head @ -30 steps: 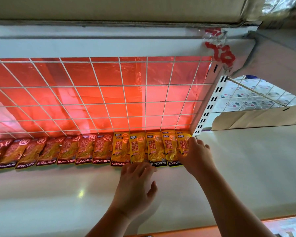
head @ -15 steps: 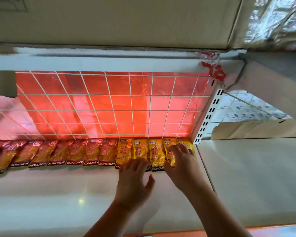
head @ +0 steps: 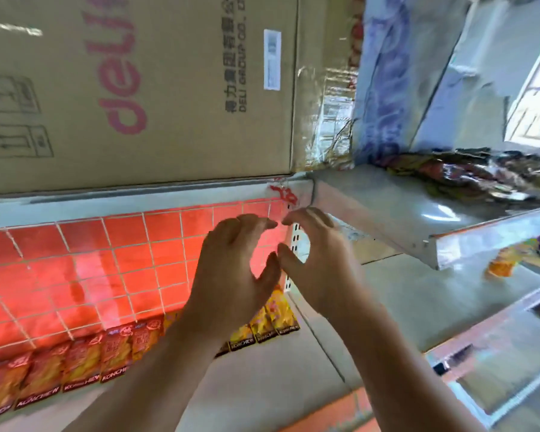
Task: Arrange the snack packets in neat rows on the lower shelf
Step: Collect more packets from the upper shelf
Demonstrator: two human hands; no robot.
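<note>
A row of snack packets lies along the back of the lower shelf [head: 262,378] against the red wire-grid panel [head: 106,269]. The red packets [head: 81,363] fill the left part and the yellow packets [head: 278,316] the right end. Both my hands are lifted off the row and hang in the air in front of the panel. My left hand [head: 231,266] has loosely curved fingers and holds nothing. My right hand [head: 318,260] is beside it, fingers also curved and empty. My forearms hide the middle packets.
A large cardboard box [head: 138,88] sits on the shelf above. To the right is a neighbouring shelf bay [head: 418,213] with wrapped goods [head: 480,173] on top and an orange packet [head: 502,263] below. A white slotted upright [head: 293,244] divides the bays.
Both hands have come up off the yellow packets and now hover higher, close together. The view has tilted upward and to the right, showing the box above.
</note>
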